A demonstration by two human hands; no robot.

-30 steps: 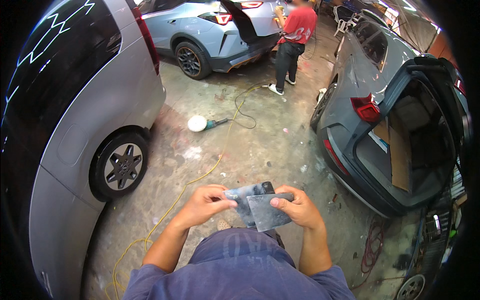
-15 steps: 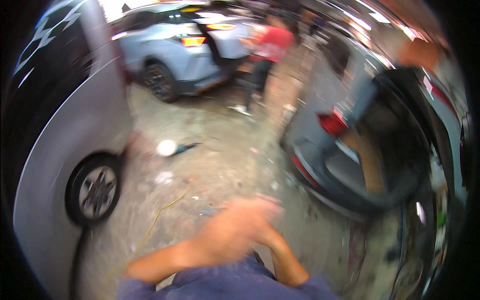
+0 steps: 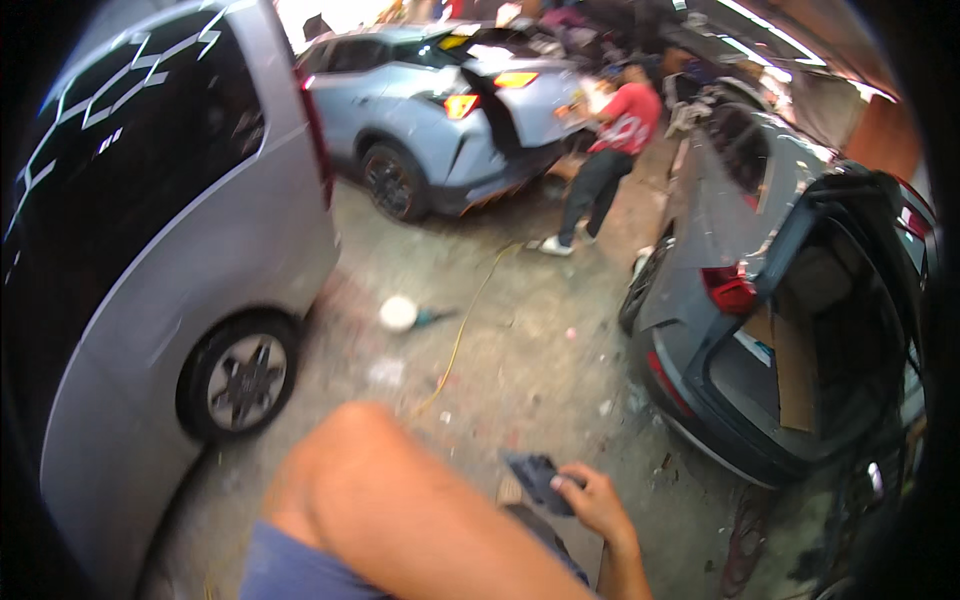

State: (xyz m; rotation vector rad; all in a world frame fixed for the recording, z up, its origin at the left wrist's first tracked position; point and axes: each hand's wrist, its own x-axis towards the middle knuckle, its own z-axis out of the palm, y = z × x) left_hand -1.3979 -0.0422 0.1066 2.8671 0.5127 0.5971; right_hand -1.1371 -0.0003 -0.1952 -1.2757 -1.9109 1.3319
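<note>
In my right hand (image 3: 596,500) is a dark grey flat piece (image 3: 541,482), held between thumb and fingers low in the view, right of the middle. Its exact kind I cannot make out. My left arm crosses the lower part of the view with its elbow bent and raised, the forearm running down to the lower right. The left hand itself lies outside the picture. Under the hands a bit of dark clothing and a foot show against the concrete floor.
A silver van (image 3: 240,280) stands close on the left. At the right is a grey car (image 3: 690,330) with its tailgate raised. A power tool with a white round pad (image 3: 398,313) lies on the floor near a yellow cord (image 3: 462,335). Another person (image 3: 615,140) stands behind a light blue car (image 3: 440,150).
My hands, together at mid-front before, are now apart. The left elbow has come up and its hand has left the view; the dark piece now shows in my right hand. The view has turned left.
</note>
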